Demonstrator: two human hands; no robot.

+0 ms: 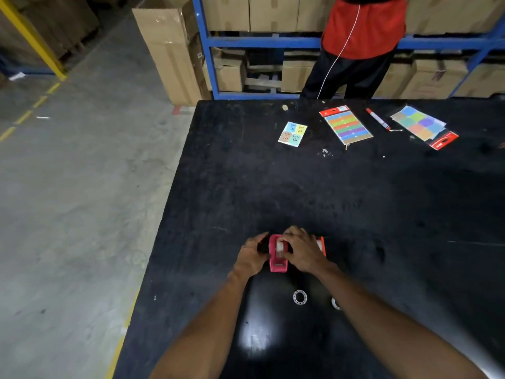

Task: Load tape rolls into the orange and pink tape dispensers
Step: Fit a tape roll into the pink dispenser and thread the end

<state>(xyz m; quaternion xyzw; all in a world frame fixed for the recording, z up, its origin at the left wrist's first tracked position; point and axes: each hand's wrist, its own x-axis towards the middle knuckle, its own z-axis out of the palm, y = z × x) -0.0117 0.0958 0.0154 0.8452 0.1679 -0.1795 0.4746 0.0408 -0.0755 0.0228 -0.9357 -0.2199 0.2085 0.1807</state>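
Note:
The pink tape dispenser (pixel 278 258) stands on the black table (pixel 355 201) near its front. My left hand (pixel 252 255) grips its left side. My right hand (pixel 302 250) covers its top right, fingers pressed on a clear tape roll (pixel 280 246) sitting in the dispenser. The orange tape dispenser (pixel 321 246) stands right behind my right hand, mostly hidden. Two loose white tape cores or rolls lie closer to me: a ring (pixel 299 297) and a second one (pixel 336 303) partly hidden by my right forearm.
At the table's far side lie a small coloured card (pixel 292 134), a striped sticker pack (pixel 346 124), a red marker (pixel 378 119) and another sticker pack (pixel 423 125). A person in a red top (pixel 363 26) stands beyond the table by blue shelving (pixel 207 56) with cartons.

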